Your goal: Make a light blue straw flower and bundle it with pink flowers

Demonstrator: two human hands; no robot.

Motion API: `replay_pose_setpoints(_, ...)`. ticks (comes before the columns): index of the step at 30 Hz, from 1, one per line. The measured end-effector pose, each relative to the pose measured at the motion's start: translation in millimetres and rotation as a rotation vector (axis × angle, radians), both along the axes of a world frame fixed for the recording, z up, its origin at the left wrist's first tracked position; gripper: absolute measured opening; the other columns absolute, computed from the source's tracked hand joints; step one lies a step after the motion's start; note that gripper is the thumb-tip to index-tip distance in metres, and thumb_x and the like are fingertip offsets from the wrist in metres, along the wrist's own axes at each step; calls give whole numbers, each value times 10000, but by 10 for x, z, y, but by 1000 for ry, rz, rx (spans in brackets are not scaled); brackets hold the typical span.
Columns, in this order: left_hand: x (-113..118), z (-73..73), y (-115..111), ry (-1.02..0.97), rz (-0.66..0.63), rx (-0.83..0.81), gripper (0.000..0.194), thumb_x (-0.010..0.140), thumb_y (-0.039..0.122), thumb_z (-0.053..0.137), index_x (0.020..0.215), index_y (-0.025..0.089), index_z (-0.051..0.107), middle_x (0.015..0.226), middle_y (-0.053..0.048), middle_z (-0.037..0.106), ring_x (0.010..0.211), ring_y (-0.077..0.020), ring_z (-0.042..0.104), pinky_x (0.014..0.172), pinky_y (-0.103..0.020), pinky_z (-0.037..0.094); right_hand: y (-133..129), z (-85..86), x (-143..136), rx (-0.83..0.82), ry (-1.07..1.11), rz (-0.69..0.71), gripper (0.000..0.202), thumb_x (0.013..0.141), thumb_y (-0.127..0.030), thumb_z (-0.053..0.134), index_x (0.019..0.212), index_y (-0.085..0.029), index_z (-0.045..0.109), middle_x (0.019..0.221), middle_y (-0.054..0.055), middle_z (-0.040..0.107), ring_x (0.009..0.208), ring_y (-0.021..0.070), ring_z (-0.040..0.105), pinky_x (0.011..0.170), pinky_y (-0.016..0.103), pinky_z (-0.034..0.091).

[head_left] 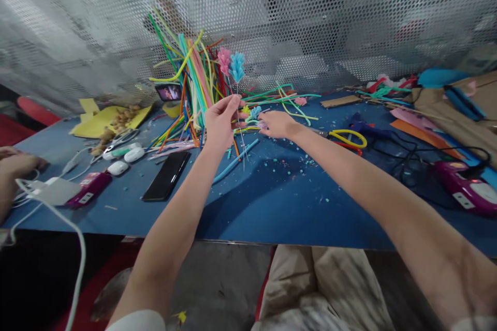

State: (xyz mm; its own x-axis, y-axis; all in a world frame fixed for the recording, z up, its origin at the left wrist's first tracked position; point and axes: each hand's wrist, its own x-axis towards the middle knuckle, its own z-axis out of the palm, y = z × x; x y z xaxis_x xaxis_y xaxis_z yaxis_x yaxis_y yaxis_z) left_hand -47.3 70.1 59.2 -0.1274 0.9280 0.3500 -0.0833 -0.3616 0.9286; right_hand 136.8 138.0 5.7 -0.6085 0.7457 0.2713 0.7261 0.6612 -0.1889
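Note:
My left hand (222, 121) is raised over the table, thumb and fingers pinched around the thin wire stems of two fuzzy flowers. The pink flower (224, 60) and the light-blue flower (237, 66) stand upright above the fingers; the stems run down below the hand. To its right, my right hand (278, 124) is low over the table, fingertips closed around a small lilac fuzzy flower (262, 124). Between the hands lie a small blue flower (255, 111) and a yellow flower (246, 109). A light-blue pipe cleaner (236, 160) rests just below them.
A large bunch of pipe cleaners (196, 77) leans against the perforated metal panel (310, 15). A black phone (166, 177) lies left, yellow-handled scissors (349, 137) right. Purple power strips (468, 189) and cables sit at both sides. Another person's hand (17, 165) is at far left.

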Motion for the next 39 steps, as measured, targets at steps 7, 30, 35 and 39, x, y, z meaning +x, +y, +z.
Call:
replay_pose_setpoints(7, 54, -84, -24, 44, -44, -37, 378, 768, 531, 822, 974, 221, 753, 951, -31, 748, 576, -64, 655, 436, -164, 520, 277, 85, 310, 6, 93, -108, 455, 1026, -387, 478, 1389, -125, 565, 1282, 112, 700, 1143, 185, 650, 990, 265, 449)
replay_pose_setpoints(30, 322, -301, -191, 202, -285, -190, 478, 807, 532, 783, 1092, 157, 705, 1058, -90, 749, 663, -121, 729, 487, -180, 586, 534, -37, 1454, -55, 54, -571, 200, 927, -186, 583, 1022, -56, 702, 1078, 220, 713, 1062, 272, 661, 944, 359, 461)
replay_pose_setpoints(35, 361, -337, -199, 136, -326, -166, 448, 805, 483, 801, 1091, 155, 696, 1018, -83, 747, 765, -163, 752, 566, -247, 647, 363, 384, 1488, 164, 268, -623, 287, 1035, -207, 373, 1225, -85, 550, 1252, 201, 621, 1193, 252, 580, 1009, 389, 414)
replay_pose_setpoints(39, 399, -339, -218, 90, -321, -158, 442, 798, 480, 807, 1077, 163, 677, 1034, -82, 749, 832, -181, 759, 639, -278, 666, 36, 686, 1437, 212, 735, -407, 56, 993, -190, 507, 1005, -175, 560, 894, 48, 642, 830, 156, 613, 843, 343, 462)
